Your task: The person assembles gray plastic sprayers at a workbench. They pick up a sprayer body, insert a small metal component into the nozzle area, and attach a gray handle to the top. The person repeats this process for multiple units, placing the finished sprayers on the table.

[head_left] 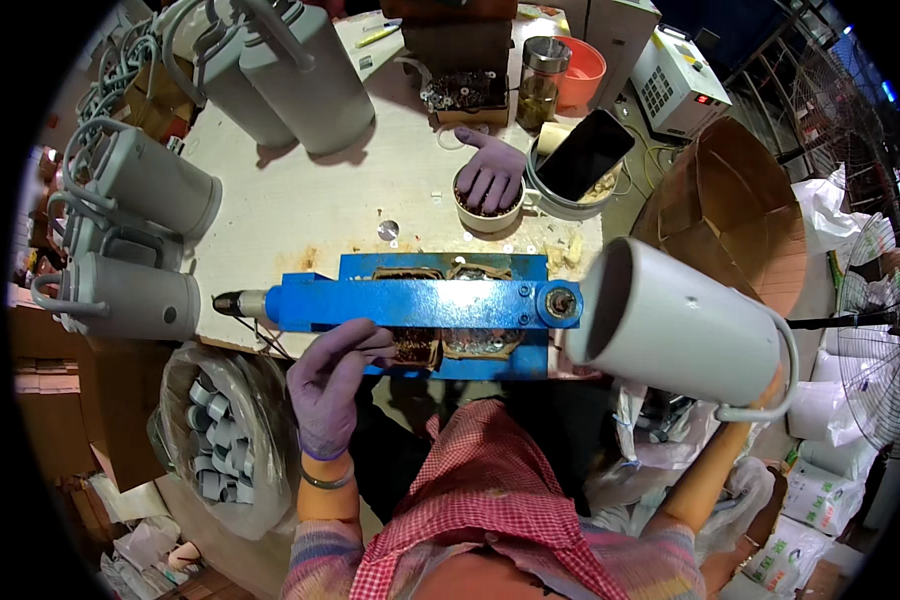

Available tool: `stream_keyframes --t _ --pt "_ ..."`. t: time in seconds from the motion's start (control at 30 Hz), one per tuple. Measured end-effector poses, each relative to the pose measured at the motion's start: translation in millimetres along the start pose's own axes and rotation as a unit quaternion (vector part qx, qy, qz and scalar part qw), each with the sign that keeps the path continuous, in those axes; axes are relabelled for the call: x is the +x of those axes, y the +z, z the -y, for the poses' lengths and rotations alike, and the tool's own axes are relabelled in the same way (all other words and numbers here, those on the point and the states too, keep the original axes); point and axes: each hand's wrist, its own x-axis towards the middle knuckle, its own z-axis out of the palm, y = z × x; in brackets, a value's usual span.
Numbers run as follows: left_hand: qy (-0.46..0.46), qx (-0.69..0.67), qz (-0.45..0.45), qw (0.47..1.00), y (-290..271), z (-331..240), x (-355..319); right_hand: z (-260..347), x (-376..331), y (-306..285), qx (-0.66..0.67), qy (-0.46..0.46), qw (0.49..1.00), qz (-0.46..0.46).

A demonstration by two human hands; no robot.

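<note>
My left hand (332,385), in a purple glove, is at the near edge of a blue bench press (410,302). Its fingertips are bunched together beside a small box of brass-coloured parts (416,347) under the press arm. Whatever they pinch, if anything, is too small to make out. On the right, my right hand (773,388) grips a grey jug (685,315) near its looped handle, mostly hidden behind it. The jug lies tilted on its side, its round open end against the right end of the press. Another box of silvery parts (482,343) sits under the arm.
More grey jugs (310,85) stand or lie on the table's left. A purple glove (490,170) rests in a white mug (490,217), near a phone (585,155) on a pot. A bag of grey pieces (220,440) is lower left, a carton (725,210) right, beside a fan (880,330).
</note>
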Motion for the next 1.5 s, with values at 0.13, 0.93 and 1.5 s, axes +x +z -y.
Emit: stream_keyframes --t 0.13,0.93,1.5 --pt "-0.055 -0.062 0.020 0.996 39 8 0 47 -22 -37 0.000 -0.019 0.998 -0.059" --pt "-0.271 -0.647 0.120 0.703 169 166 -15 171 -32 -2 -0.137 -0.107 0.985 0.005" --pt "-0.212 -0.408 0.022 0.888 32 99 -10 105 -67 -47 0.038 0.054 0.994 -0.091"
